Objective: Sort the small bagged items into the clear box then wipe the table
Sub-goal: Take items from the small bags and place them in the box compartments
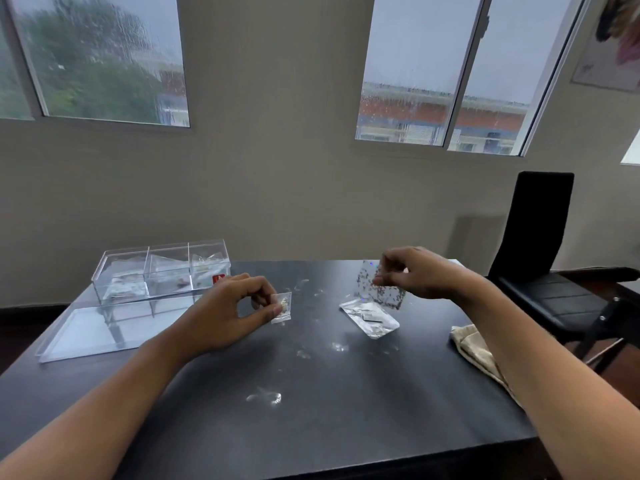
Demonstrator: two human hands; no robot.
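My left hand (235, 306) pinches a tiny clear bag (282, 306) with pale bits inside, held just above the dark table (311, 410) near its middle. My right hand (419, 271) holds a larger clear bag of dark specks (381, 289) by its top edge, lifted over the table's right half. A third bag (370, 318), silvery with small pieces in it, lies flat below that one. The clear box (162, 271) with three compartments stands at the back left; some bagged items lie in it.
The box's clear lid (104, 327) lies flat in front of it at the left edge. A beige cloth (478, 351) hangs over the table's right edge. White smears (266, 396) dot the tabletop. A black chair (540, 258) stands to the right.
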